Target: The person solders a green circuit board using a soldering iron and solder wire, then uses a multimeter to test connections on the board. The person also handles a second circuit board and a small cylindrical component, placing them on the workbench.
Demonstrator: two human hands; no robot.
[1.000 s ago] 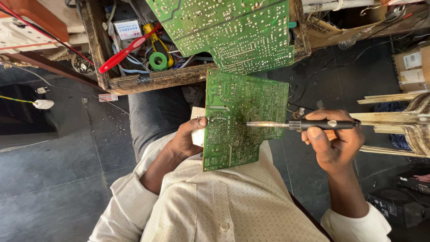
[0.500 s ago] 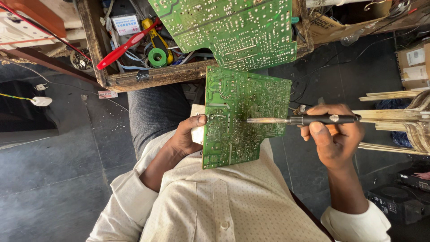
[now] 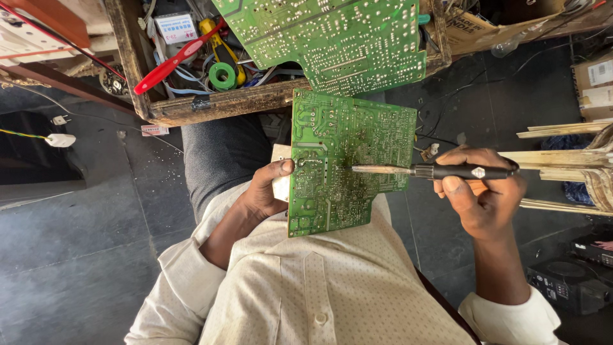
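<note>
At the far left a white plug [image 3: 60,140] lies on the dark floor [image 3: 76,243]. Further right, a worn wooden tray [image 3: 211,108] holds red-handled pliers [image 3: 169,64], a green tape roll [image 3: 222,75] and a large green circuit board [image 3: 332,38] leaning over its near edge. Nearer, the left hand [image 3: 268,191] has its grip closed on the left edge of a smaller green circuit board [image 3: 345,160], thumb on its face, held upright over the lap. To the right, the right hand [image 3: 482,195] has its grip wrapped tight round the black handle of a soldering iron [image 3: 434,170], whose tip touches the board near its middle. Pale wooden strips [image 3: 562,156] lie just right of that hand.
</note>
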